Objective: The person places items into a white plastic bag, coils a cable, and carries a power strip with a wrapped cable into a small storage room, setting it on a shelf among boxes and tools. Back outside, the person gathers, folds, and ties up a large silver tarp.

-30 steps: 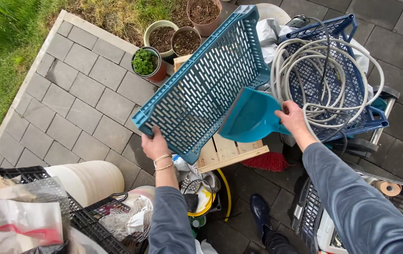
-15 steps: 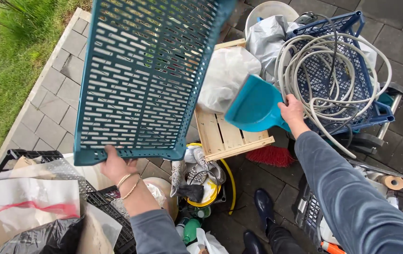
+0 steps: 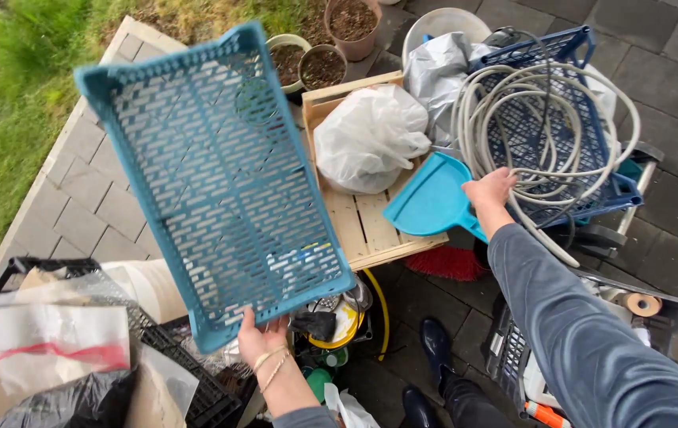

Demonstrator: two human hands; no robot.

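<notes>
One white bag (image 3: pixel 371 136) in wooden crate (image 3: pixel 371 230)

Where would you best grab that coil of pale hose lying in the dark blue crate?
Probably the bunched loops at the near left edge of the hose, coming from above beside the right hand: there the strands lie together and overhang the crate rim.

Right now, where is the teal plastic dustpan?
Head view, right of centre: the teal plastic dustpan is in the right hand, over the wooden slatted crate, beside the coiled grey hose.
</notes>
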